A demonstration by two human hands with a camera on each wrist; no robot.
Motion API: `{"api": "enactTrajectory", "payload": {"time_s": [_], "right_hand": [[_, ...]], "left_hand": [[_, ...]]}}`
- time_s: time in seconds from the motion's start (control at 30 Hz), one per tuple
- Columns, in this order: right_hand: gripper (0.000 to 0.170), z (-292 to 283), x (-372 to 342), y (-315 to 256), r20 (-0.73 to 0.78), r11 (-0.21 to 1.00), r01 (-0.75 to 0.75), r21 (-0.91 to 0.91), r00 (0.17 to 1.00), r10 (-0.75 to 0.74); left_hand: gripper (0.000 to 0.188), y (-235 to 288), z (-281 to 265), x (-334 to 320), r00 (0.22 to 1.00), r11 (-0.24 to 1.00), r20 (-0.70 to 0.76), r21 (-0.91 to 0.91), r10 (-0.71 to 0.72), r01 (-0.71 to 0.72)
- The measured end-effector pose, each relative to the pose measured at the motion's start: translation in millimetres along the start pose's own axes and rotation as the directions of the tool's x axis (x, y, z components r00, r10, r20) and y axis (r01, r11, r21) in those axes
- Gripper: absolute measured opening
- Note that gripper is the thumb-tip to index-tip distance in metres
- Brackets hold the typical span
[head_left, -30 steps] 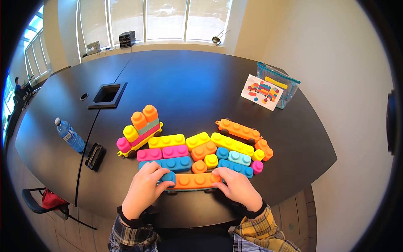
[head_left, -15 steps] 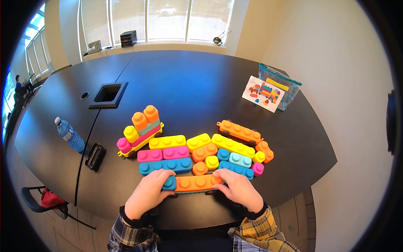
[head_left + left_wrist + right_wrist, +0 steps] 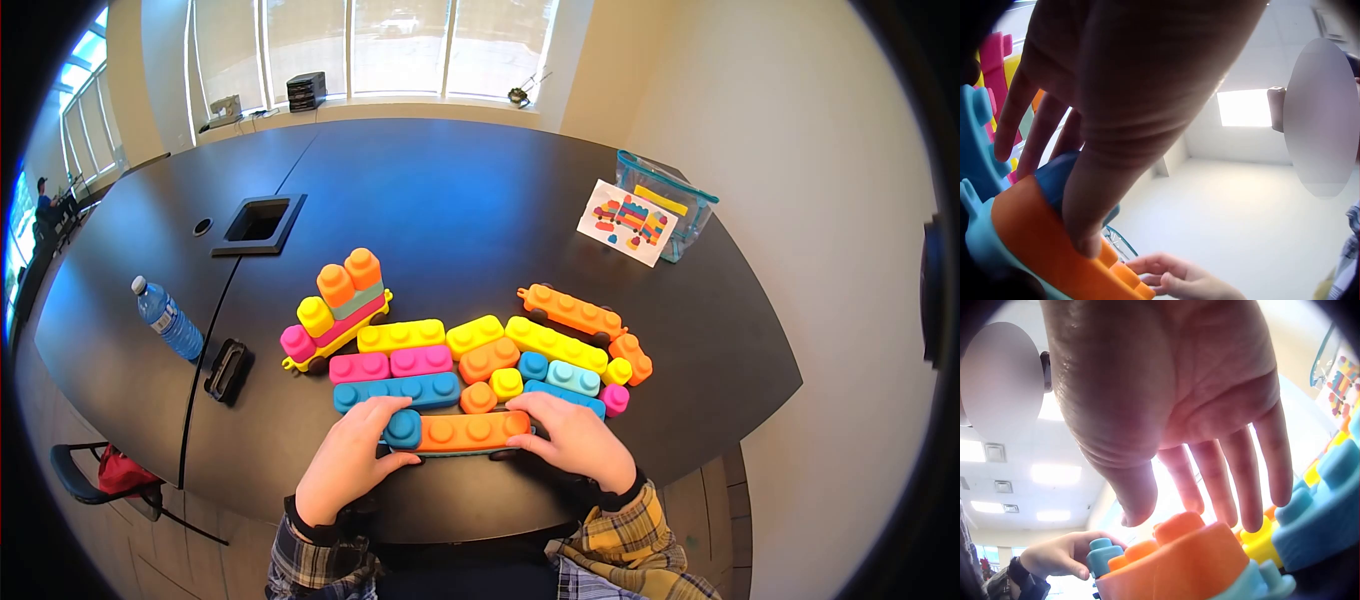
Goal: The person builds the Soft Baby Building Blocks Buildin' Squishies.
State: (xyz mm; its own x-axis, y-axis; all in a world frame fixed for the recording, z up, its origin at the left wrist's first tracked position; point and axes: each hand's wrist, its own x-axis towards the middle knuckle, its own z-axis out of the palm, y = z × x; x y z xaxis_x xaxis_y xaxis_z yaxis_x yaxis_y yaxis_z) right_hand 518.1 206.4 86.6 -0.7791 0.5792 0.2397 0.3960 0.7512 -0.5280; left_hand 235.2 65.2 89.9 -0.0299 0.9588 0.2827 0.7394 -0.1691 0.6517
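A toy train car carries a long orange block (image 3: 475,431) and a square blue block (image 3: 403,428) at its left end. My left hand (image 3: 345,450) holds this blue block, thumb in front and fingers behind. The left wrist view shows the thumb across the blue block (image 3: 1057,178) and over the orange block's side. My right hand (image 3: 575,437) hovers around the orange block's right end. In the right wrist view its fingers are fairly straight, thumb and fingertips just above the orange block (image 3: 1179,569).
Beyond the car lie several loose blocks, among them long blue (image 3: 400,391) and yellow ones (image 3: 555,342). A built yellow train car (image 3: 335,325) stands behind left, an orange train car (image 3: 570,312) behind right. A picture card (image 3: 628,223) leans on a clear pouch (image 3: 675,205); a water bottle (image 3: 170,320) stands left.
The blue block has settled in line with the orange one on the car. My left fingers have shifted off its top, so more of the block shows. The right hand has barely moved.
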Motion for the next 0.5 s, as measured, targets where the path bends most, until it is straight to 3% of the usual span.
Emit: {"api": "enactTrajectory", "payload": {"time_s": [0.13,0.23,0.3,0.43,0.5], "right_hand": [[0.039,-25.6,28.8,-4.4,-0.038,0.995,0.051,-0.09,0.998,-0.054],[0.038,-43.8,75.3,-10.8,0.073,0.97,0.077,-0.229,0.995,-0.062],[0.033,-32.7,114.5,2.4,0.137,0.91,0.238,-0.34,0.97,-0.203],[0.028,4.6,175.1,11.4,0.253,0.872,0.305,-0.383,0.942,-0.219],[0.026,23.7,192.7,15.9,0.359,0.846,0.313,-0.431,0.92,-0.157]], "left_hand": [[0.061,-9.8,6.8,-4.3,0.998,0.998,0.025,0.021,-0.06,0.06],[0.057,-10.6,9.5,-4.9,0.998,0.998,-0.003,0.004,-0.069,0.069],[0.055,-9.9,9.5,-4.7,0.997,0.997,-0.016,-0.001,-0.081,0.081],[0.056,-13.5,11.2,-6.0,0.997,0.997,-0.03,-0.01,-0.073,0.073],[0.055,-11.6,10.6,-5.6,0.997,0.997,-0.024,-0.016,-0.069,0.069]]}}
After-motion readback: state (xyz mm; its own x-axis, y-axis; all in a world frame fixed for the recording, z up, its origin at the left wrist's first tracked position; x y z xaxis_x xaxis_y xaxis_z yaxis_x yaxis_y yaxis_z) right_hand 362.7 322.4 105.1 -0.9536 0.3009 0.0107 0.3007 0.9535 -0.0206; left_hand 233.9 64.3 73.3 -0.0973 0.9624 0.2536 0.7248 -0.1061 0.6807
